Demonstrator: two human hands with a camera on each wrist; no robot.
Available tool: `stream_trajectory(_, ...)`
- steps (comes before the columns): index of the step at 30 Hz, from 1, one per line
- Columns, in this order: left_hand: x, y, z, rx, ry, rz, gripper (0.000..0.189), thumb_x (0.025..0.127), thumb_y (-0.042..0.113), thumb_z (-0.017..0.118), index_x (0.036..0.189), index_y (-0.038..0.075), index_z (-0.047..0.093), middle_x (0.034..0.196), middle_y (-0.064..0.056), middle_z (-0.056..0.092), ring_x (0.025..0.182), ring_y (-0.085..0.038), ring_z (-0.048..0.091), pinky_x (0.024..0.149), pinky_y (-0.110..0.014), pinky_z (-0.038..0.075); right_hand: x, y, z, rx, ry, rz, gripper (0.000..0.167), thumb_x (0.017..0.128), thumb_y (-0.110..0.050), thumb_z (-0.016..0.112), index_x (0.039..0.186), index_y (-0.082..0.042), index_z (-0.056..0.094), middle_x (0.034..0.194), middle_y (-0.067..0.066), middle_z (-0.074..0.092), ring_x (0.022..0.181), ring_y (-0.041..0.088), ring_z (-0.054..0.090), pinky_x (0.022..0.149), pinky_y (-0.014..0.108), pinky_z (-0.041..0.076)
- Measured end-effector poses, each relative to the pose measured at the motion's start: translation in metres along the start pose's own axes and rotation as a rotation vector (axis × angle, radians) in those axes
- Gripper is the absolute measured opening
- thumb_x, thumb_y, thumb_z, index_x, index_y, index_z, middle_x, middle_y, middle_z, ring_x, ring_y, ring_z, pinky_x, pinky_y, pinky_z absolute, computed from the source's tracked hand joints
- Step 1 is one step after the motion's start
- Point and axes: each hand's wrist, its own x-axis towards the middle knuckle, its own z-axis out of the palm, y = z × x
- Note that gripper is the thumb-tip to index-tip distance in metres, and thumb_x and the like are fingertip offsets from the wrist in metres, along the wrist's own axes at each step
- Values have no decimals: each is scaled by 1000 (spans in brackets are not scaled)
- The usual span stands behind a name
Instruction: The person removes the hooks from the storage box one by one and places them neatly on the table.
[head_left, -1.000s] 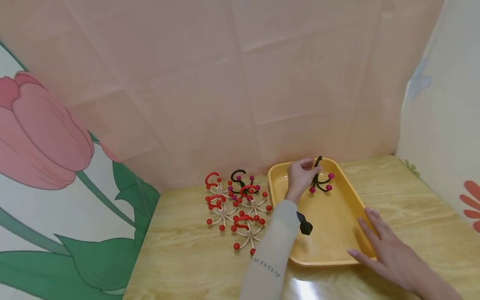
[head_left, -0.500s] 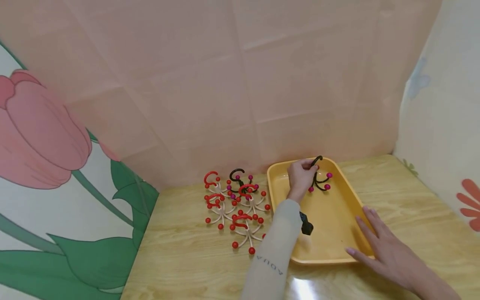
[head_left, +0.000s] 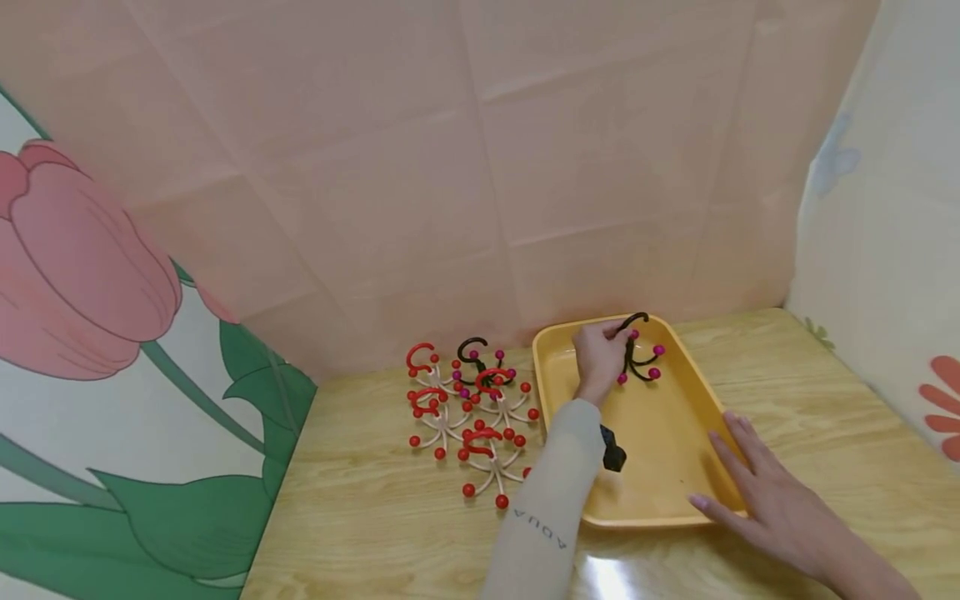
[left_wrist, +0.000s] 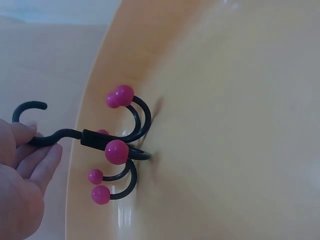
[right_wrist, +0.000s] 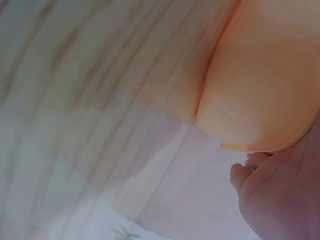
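My left hand (head_left: 599, 358) pinches the shank of a black multi-arm hanging hook (left_wrist: 95, 139) with magenta ball tips. In the left wrist view, its curved arms touch the bottom of the yellow tray (head_left: 652, 467), near the tray's far end. The crook of the hook (head_left: 637, 317) sticks up past my fingertips, curving to the right. My right hand (head_left: 780, 500) lies against the tray's near right rim with its fingers extended. In the right wrist view, part of this hand (right_wrist: 280, 195) shows beside the tray's outer wall (right_wrist: 260, 105).
Left of the tray, several white hooks with red crooks and red balls stand close together, one nearest the front (head_left: 495, 465). Among them is another black hook (head_left: 480, 367) with magenta balls. A pink cloth (head_left: 375, 208) hangs behind the wood-grain table (head_left: 360, 517).
The black hook in my left hand has turned, so its crook now shows curving wider to the right. My right hand stays at the tray's rim.
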Motion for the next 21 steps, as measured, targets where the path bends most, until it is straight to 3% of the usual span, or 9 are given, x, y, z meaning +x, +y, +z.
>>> stream_trajectory(3,-1,2,0,19,-6,-4,11,95,15,79,104,14,86,92,0,83,71,2,72,63,-11,56,0,0,0,14,-11,7,98,99,-61,63,165,2,26,178,18,-6,165,31,-17,122,74,11)
stream_trajectory(5,-1,4,0,34,-8,-4,12,95,15,79,105,14,86,92,2,83,75,-1,75,64,-11,56,0,0,0,17,-9,4,97,99,-60,63,165,1,26,178,17,-7,165,30,-16,118,78,18)
stream_trajectory(8,-1,6,-1,39,-11,3,12,95,15,79,105,13,86,93,2,83,80,-8,79,65,-11,57,-1,1,1,10,15,-13,96,99,-58,65,165,1,26,179,17,-5,166,29,-16,127,60,-2)
stream_trajectory(10,-1,7,-2,35,-18,17,13,95,15,79,106,13,85,95,1,84,82,-9,79,65,-11,57,0,1,0,9,24,-19,95,99,-57,66,165,1,27,179,17,-4,166,29,-15,127,57,-3)
stream_trajectory(11,0,8,-3,28,-21,24,13,96,15,78,106,13,85,95,1,84,83,-10,80,65,-11,57,-1,1,0,6,38,-29,95,99,-55,67,164,1,27,179,17,-4,166,28,-14,127,46,-8)
stream_trajectory(13,1,9,-4,15,-26,36,13,96,15,78,106,13,85,96,1,84,83,-11,80,64,-11,56,0,2,0,-3,53,-43,95,99,-54,67,164,2,27,179,15,-5,166,26,-16,122,29,-16)
stream_trajectory(15,3,11,-6,2,-30,43,13,97,15,77,107,14,85,95,1,83,83,-13,81,63,-11,56,-1,2,0,-3,59,-49,95,99,-53,68,164,1,26,179,13,-7,166,25,-17,121,27,-17)
stream_trajectory(17,3,14,-8,-11,-31,42,13,98,15,76,107,14,85,94,0,83,85,-18,81,62,-11,56,-2,3,1,-6,80,-63,94,98,-51,70,164,1,27,179,11,-7,166,23,-16,110,14,-19)
stream_trajectory(21,3,20,-13,-22,-37,42,14,99,17,75,109,15,84,96,0,83,86,-19,82,63,-12,57,-3,3,2,11,66,-55,94,99,-50,70,165,1,26,179,10,-8,166,23,-16,122,34,-14)
